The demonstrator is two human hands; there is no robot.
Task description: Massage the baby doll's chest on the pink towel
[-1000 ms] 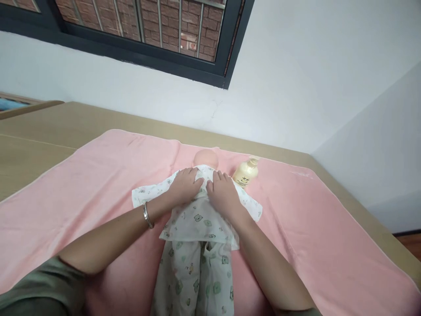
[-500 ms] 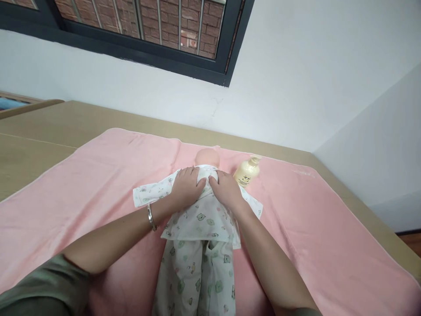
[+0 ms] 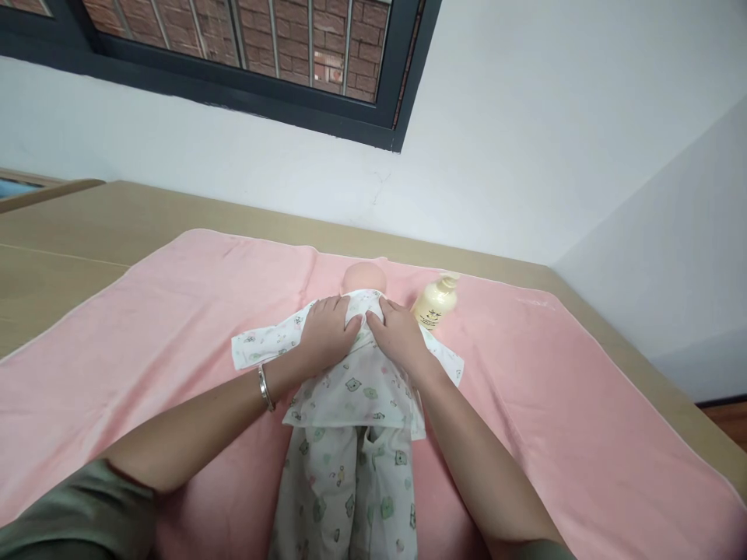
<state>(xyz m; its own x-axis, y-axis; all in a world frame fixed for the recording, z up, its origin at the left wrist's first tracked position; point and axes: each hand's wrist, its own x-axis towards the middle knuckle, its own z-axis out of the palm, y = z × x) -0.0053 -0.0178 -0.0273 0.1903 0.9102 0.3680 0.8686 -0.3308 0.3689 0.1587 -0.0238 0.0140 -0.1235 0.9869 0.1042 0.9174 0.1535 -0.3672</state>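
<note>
A baby doll (image 3: 362,278) lies on its back on a pink towel (image 3: 175,311), dressed in a white printed shirt (image 3: 355,385) and matching trousers (image 3: 344,498). My left hand (image 3: 327,334) lies flat on the doll's chest at the left side of the collar, a metal bangle on its wrist. My right hand (image 3: 400,334) rests on the right side of the chest, fingertips at the neckline. Both hands press on the shirt fabric; neither visibly grips it.
A cream pump bottle (image 3: 435,303) lies on the towel just right of the doll's head, close to my right hand. The towel covers a tan wooden table (image 3: 70,225) set against a white wall, with a dark-framed window above.
Both hands stay on the doll's chest, fingers shifted slightly toward the collar. The view has drifted a little.
</note>
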